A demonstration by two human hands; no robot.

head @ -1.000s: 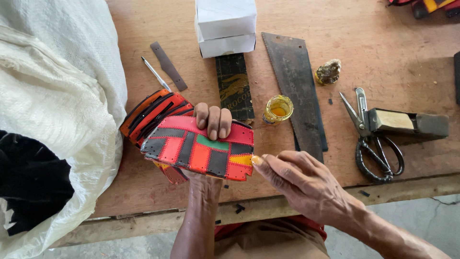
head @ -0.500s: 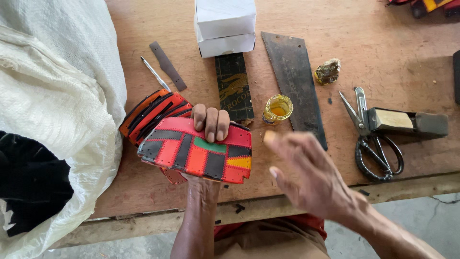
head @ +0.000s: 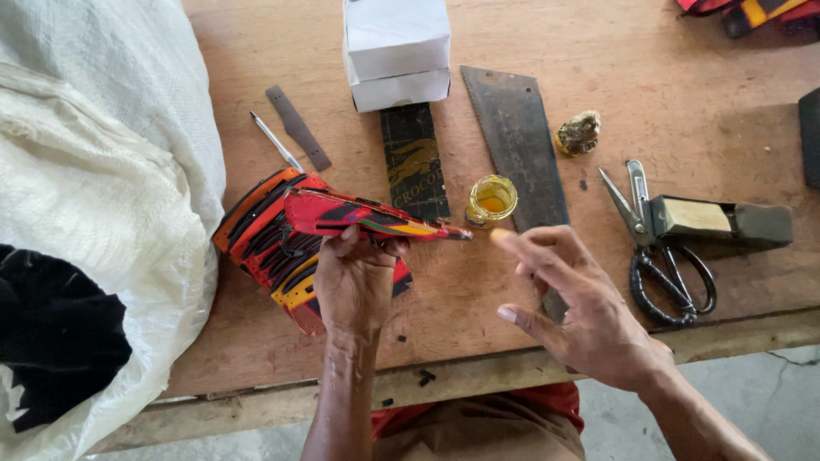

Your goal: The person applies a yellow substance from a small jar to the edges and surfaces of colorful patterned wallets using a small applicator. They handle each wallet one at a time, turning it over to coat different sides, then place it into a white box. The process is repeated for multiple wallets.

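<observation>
While the left hand (head: 354,286) pinches a flat red patchwork piece (head: 367,218) edge-on above the stack of like pieces (head: 273,243) at the table's near left, the right hand (head: 572,299) hovers open, empty, a yellow dab on its forefinger tip — best spread thin along the edge, the piece kept level. Just beyond sits the small glass glue pot (head: 490,198); a dull saw blade (head: 517,145), black-handled scissors (head: 662,256) and a white box (head: 397,51) lie on the worn wooden table (head: 683,102) — woven sack (head: 94,171) far left.

One camera sits on my head and looks steeply down on the wooden surface (head: 683,85) from close above. My forearms enter from the bottom edge, the surface's near edge crosses the lower frame, and a white sack (head: 94,171) fills the left side.
</observation>
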